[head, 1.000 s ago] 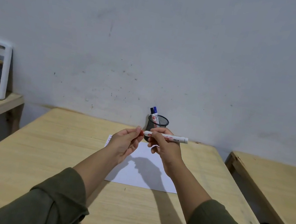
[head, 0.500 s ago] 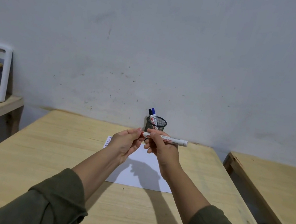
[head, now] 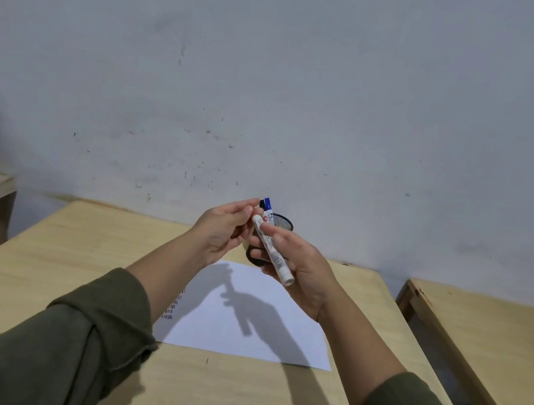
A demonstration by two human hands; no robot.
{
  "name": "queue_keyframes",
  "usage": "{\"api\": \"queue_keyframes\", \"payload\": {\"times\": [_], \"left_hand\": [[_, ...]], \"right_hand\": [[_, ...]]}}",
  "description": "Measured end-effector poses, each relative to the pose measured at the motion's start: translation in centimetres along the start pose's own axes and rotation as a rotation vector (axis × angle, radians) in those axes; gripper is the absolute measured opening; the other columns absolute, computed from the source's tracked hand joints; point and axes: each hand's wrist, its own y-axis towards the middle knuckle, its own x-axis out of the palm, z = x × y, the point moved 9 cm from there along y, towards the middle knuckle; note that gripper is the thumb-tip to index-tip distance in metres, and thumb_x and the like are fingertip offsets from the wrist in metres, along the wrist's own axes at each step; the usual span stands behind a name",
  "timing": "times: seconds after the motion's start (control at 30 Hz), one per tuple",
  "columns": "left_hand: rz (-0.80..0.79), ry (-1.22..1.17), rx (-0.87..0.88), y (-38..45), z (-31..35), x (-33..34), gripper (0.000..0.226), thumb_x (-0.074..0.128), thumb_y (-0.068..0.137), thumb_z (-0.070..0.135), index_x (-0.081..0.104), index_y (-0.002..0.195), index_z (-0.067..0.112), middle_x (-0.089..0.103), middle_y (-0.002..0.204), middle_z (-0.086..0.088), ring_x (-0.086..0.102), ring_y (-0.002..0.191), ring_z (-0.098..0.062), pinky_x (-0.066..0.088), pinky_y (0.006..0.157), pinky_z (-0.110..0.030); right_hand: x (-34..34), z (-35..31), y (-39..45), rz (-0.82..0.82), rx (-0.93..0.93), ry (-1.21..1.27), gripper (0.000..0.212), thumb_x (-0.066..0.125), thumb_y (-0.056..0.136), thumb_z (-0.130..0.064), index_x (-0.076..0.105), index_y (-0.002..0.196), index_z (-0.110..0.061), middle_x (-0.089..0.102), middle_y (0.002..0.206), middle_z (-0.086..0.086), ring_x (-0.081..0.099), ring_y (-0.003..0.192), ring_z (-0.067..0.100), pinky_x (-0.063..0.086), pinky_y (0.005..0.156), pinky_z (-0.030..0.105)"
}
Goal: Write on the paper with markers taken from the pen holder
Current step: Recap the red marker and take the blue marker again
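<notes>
Head view: white marker (head: pixel 272 248) is being gripped mid-barrel by the right hand (head: pixel 304 270), its cap end being pinched by the left hand (head: pixel 223 230) alongside. Light, stiff, kinda slick, so it's best held mid-barrel.

I recorded a pale wooden table (head: pixel 40 272), smooth and matt, carrying a matt white paper sheet (head: pixel 272 342). The pen holder (head: pixel 281 222) looked like black metal mesh; the marker (head: pixel 270 249) barrel was smooth, slightly glossy white plastic. Both sleeves (head: pixel 81 348) were matt olive cloth.

Scuffed grey wall (head: pixel 276 82); pale wooden table (head: pixel 23 270), matching side tables (head: pixel 499 334)
</notes>
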Motion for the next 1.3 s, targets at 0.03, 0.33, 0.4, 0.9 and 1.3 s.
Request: {"api": "queue_keyframes", "payload": {"times": [0.03, 0.33, 0.4, 0.9, 1.3], "left_hand": [[-0.016, 0.045, 0.0, 0.6, 0.1, 0.5, 0.023, 0.051, 0.093, 0.01, 0.064, 0.112, 0.012, 0.068, 0.087, 0.003, 0.063, 0.061, 0.001, 0.051, 0.066, -0.014], [0.271, 0.532, 0.084, 7.7, -0.9, -1.8, 0.036, 0.065, 0.083, 0.026, 0.064, 0.119, 0.02, 0.065, 0.119, -0.001, 0.058, 0.111, -0.016, 0.043, 0.101, -0.03], [0.286, 0.54, 0.052, 9.2, -1.8, -2.4, 0.041, 0.067, 0.082, 0.028, 0.061, 0.123, 0.023, 0.06, 0.129, -0.004, 0.056, 0.116, -0.019, 0.043, 0.103, -0.034], [0.219, 0.544, -0.001, 12.8, -6.0, -2.8, 0.045, 0.069, 0.08, 0.025, 0.061, 0.124, 0.02, 0.066, 0.122, -0.004, 0.061, 0.113, -0.016, 0.044, 0.104, -0.032], [0.219, 0.547, 0.01, 12.9, -6.0, -2.7, 0.045, 0.068, 0.081, 0.022, 0.06, 0.125, 0.02, 0.066, 0.123, -0.003, 0.061, 0.113, -0.016, 0.044, 0.105, -0.034]], "right_hand": [[-0.8, -0.1, 0.7, 0.046, -0.009, -0.05, 0.019, 0.05, 0.094, -0.01, 0.066, 0.103, -0.013, 0.07, 0.098, 0.01, 0.065, 0.082, 0.018, 0.051, 0.069, 0.021], [-8.3, -3.8, 9.3, 0.319, -0.17, -0.343, 0.08, 0.055, 0.085, 0.008, 0.025, 0.139, -0.044, 0.066, 0.096, 0.014, 0.066, 0.091, 0.021, 0.054, 0.075, 0.034], [-9.3, -4.3, 11.1, 0.348, -0.18, -0.452, 0.09, 0.054, 0.086, 0.01, 0.013, 0.143, -0.048, 0.062, 0.105, 0.017, 0.065, 0.098, 0.019, 0.057, 0.071, 0.029], [-11.7, -0.2, 16.6, 0.267, -0.138, -1.028, 0.074, 0.066, 0.08, -0.003, 0.034, 0.135, -0.039, 0.058, 0.074, 0.0, 0.061, 0.08, 0.019, 0.042, 0.063, 0.015], [-11.4, 1.4, 17.5, 0.264, -0.135, -1.101, 0.061, 0.069, 0.078, -0.003, 0.052, 0.13, -0.031, 0.06, 0.098, 0.004, 0.054, 0.079, 0.016, 0.045, 0.077, 0.027]]}}
